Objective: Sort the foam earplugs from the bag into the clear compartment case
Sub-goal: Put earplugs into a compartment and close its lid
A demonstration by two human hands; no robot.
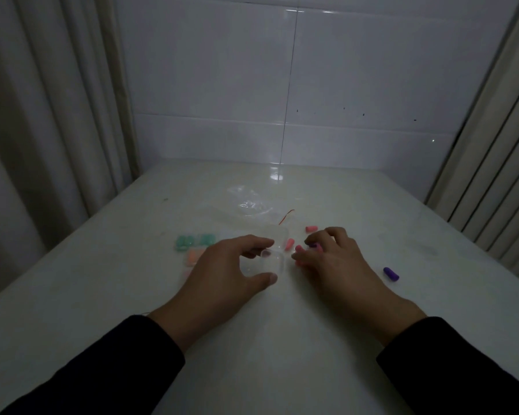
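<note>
Head view: green (185, 242) and orange earplugs (193, 256) already in case (270, 259). Left hand (222, 271) gripping case; right hand (330, 256) pinching pink earplug (299, 249). Purple earplug (391, 273) loose on worktop (282, 339); bag (247, 202) beyond, seemingly emptied.

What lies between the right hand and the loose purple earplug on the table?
Nothing visible: only bare table separates the right hand from the purple earplug, which lies apart, to that hand's right.

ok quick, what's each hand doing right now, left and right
Left hand: fingers and thumb curled round the clear compartment case, holding it.
Right hand: fingers curled over pink earplugs; whether it grips one cannot be told.
</note>
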